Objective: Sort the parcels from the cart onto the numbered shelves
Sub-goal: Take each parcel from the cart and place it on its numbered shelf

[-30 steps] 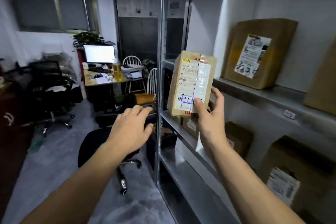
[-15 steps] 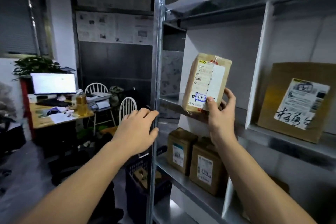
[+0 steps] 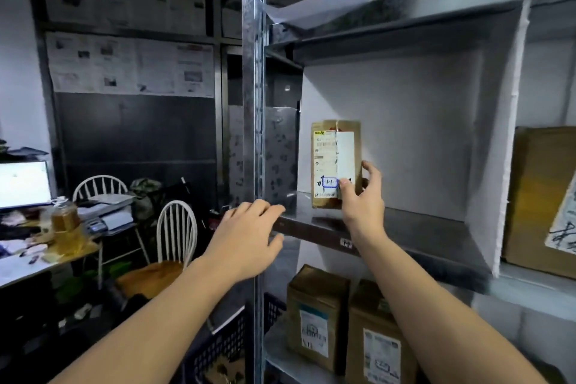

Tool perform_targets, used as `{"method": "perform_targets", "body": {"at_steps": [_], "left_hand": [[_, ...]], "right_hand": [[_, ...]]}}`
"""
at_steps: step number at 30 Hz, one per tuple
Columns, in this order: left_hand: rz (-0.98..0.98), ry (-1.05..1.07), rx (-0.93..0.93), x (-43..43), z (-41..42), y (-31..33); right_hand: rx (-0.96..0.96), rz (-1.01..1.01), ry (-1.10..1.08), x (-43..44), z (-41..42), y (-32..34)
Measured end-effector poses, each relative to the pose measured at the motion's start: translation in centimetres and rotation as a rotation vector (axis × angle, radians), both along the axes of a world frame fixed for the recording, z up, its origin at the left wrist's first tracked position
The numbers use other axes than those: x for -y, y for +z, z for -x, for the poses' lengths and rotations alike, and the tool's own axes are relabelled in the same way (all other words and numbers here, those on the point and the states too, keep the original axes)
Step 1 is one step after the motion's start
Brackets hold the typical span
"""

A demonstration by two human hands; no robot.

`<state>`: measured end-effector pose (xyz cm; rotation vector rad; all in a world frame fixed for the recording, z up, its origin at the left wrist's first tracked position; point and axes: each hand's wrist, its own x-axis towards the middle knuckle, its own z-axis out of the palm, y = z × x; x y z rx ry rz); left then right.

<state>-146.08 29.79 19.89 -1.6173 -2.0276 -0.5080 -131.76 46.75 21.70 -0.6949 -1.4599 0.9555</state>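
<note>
A small brown parcel (image 3: 335, 162) with a white label and a blue-marked "1-1" stands upright on the metal shelf (image 3: 414, 231), against the white back wall of the left compartment. My right hand (image 3: 361, 199) holds its lower right corner, thumb on the label and fingers behind. My left hand (image 3: 246, 237) hovers with relaxed fingers at the shelf's front edge, beside the steel upright (image 3: 254, 134), holding nothing. A small tag (image 3: 346, 242) is stuck on the shelf's front lip.
Two brown parcels (image 3: 346, 321) stand on the shelf below. A larger box (image 3: 542, 199) fills the compartment to the right, past a white divider (image 3: 508, 146). A dark crate (image 3: 224, 349) sits low at the left. Chairs and a cluttered desk with a monitor lie behind.
My right hand has carried the parcel deeper into the compartment and stood it on the shelf. My left hand has moved right toward the shelf's edge. My view has tilted upward.
</note>
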Motion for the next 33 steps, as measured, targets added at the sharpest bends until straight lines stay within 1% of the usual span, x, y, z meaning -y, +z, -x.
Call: {"method": "perform_targets", "body": {"at_steps": [5, 7, 12, 18, 23, 29, 31, 33], "left_hand": [[-0.060, -0.075, 0.020, -2.6, 4.6, -0.5], [-0.050, -0.123, 0.034, -3.2, 6.0, -0.8], [-0.053, -0.204, 0.040, -5.3, 9.3, -0.4], [-0.025, -0.332, 0.033, -6.9, 11.4, -0.4], [0.001, -0.392, 0.065, -6.8, 12.9, -1.4], [-0.012, -0.454, 0.096, -5.6, 13.7, -1.7], [-0.022, -0.477, 0.105, -5.3, 13.7, -2.0], [-0.029, -0.509, 0.113, -5.0, 13.4, -2.5]], "right_hand": [[0.148, -0.024, -0.064, -1.6, 4.0, -0.6], [0.214, 0.002, -0.079, -1.9, 4.8, -0.9], [0.364, -0.031, -0.147, -2.9, 6.3, -1.3], [0.386, 0.032, -0.250, -2.9, 7.6, -1.2], [0.437, -0.016, -0.333, -2.3, 8.7, -1.5], [0.479, -0.011, -0.377, -1.4, 8.6, -1.4], [0.479, -0.001, -0.422, -0.7, 8.1, -1.5], [0.474, -0.051, -0.469, 0.6, 7.2, -2.2]]}}
